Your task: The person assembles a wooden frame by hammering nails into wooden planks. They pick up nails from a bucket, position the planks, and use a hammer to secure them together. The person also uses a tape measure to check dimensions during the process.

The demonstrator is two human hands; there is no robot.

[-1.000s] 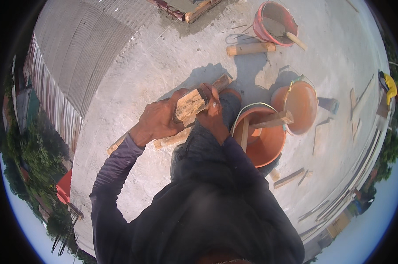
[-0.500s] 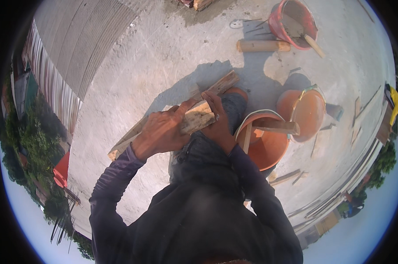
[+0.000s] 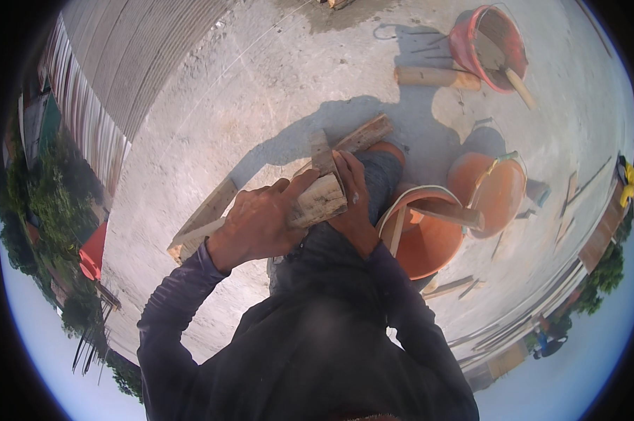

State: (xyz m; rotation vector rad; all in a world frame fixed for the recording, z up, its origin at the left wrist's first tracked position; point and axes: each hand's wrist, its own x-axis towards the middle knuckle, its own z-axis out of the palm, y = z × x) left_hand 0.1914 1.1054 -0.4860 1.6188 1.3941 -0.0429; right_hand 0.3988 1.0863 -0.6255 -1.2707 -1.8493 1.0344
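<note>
My left hand (image 3: 257,221) is wrapped over a rough wooden beam (image 3: 320,201), whose cut end points right. At that end my right hand (image 3: 352,200) presses in with its fingers, gripping the same wood. A short wooden piece (image 3: 321,150) sticks up just beyond the fingers, against the beam. Longer strips of a wooden frame (image 3: 206,212) stretch away to the left, meeting at a corner. Past my right hand, another board (image 3: 366,133) lies slanted by my knee. How the pieces are joined is hidden under my hands.
Close on my right stands an orange bucket (image 3: 418,259) with wooden pieces in it; a second orange bucket (image 3: 496,193) is beside it. Farther off are a red bucket (image 3: 464,49) holding grey mix and a wooden post (image 3: 436,77). Planks line the right edge; corrugated sheets (image 3: 148,56) lie far left.
The beam has turned slightly in my hands, and the short piece beyond it now shows more upright. My right fingers have shifted along the end. Buckets appear farther right as the view moved.
</note>
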